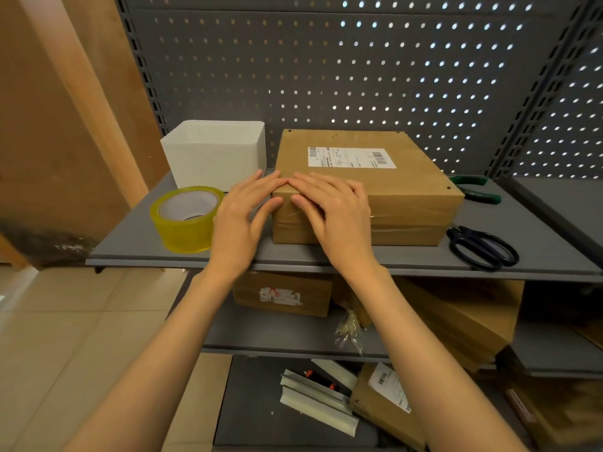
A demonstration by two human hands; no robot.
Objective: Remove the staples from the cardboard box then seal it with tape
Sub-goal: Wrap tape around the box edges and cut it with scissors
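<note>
A brown cardboard box (pixel 404 177) with a white shipping label lies flat on the grey shelf (pixel 137 236). Clear tape runs along its front face. My left hand (pixel 243 220) lies with straight fingers against the box's front left corner. My right hand (pixel 332 210) presses flat on the top front edge and the front face beside it. The fingertips of both hands nearly meet at the corner. A roll of yellowish tape (pixel 186 218) stands on the shelf just left of my left hand.
A white open bin (pixel 217 154) stands behind the tape roll. Green-handled pliers (pixel 476 189) and black scissors (pixel 483 247) lie right of the box. Pegboard backs the shelf. Lower shelves hold more cardboard boxes (pixel 284 293) and metal strips.
</note>
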